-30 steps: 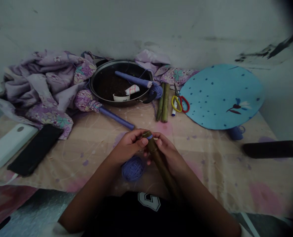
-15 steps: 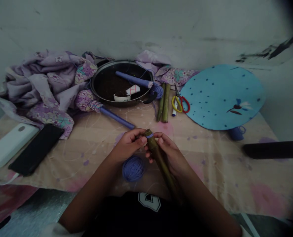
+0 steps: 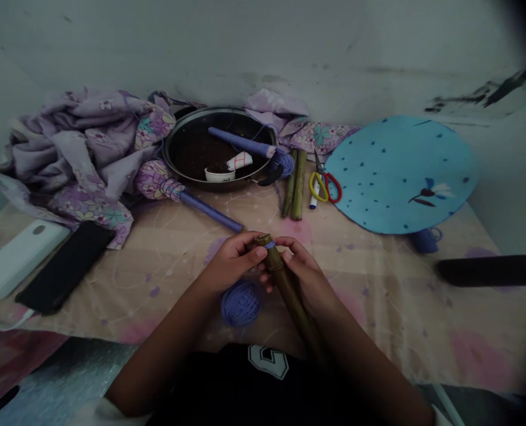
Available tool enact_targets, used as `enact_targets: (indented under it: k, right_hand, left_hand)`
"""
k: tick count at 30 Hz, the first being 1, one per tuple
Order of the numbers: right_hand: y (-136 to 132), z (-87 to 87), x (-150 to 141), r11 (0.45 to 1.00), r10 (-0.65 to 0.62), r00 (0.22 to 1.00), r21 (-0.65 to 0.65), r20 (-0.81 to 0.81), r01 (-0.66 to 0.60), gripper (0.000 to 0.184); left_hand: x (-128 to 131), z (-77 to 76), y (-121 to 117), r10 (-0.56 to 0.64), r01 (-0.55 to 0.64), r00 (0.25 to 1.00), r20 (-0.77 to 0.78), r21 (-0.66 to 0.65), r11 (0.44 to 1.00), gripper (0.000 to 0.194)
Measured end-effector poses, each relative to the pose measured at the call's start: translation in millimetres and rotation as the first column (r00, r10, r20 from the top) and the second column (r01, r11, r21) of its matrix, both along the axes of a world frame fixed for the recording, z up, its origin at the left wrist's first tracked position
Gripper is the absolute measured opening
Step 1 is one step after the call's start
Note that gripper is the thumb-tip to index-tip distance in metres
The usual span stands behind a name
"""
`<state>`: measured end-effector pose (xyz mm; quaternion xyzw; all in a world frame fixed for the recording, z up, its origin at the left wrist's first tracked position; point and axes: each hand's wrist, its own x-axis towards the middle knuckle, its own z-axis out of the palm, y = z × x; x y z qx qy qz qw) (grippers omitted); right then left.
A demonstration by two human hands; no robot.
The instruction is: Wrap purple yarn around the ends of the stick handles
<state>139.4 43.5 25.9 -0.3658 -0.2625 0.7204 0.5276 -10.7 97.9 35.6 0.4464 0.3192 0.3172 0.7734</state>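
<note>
Between left hand (image 3: 234,261) and right hand (image 3: 302,267), 1 bamboo stick (image 3: 289,299)

Olive-brown bamboo stick (image 3: 286,290), tilted, with a thin band of purple yarn (image 3: 270,244) around its upper end

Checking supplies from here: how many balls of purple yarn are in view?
2: one ball of yarn on the bedsheet below the left hand, one beside the dark metal pan's rim. Others may be hidden.

A patterned bedsheet (image 3: 378,307) holds a metal pan (image 3: 218,110), phone (image 3: 65,267), scissors (image 3: 318,188) and yarn ball (image 3: 240,303).
</note>
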Motion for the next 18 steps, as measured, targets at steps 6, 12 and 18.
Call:
enact_targets:
  k: [6, 12, 18]
  right_hand:
    - [0.8, -3.8, 3.5, 0.998, -0.046, 0.995, 0.046, 0.091, 0.042, 0.041]
    - [1.2, -1.9, 3.2, 1.000, 0.025, 1.000, 0.015, 0.000, -0.025, 0.041]
    - [2.0, -2.4, 1.0, 0.998, -0.043, 0.998, 0.042, 0.051, 0.041, 0.039]
  left_hand:
    - [0.5, -3.2, 1.9, 0.094, -0.092, 0.995, -0.035, 0.064, 0.994, 0.036]
    - [2.7, 1.4, -2.3, -0.046, 0.054, 0.994, 0.103, -0.078, 0.995, 0.037]
    - [-0.6, -2.5, 0.4, 0.027, -0.027, 1.000, -0.012, 0.012, 1.000, 0.037]
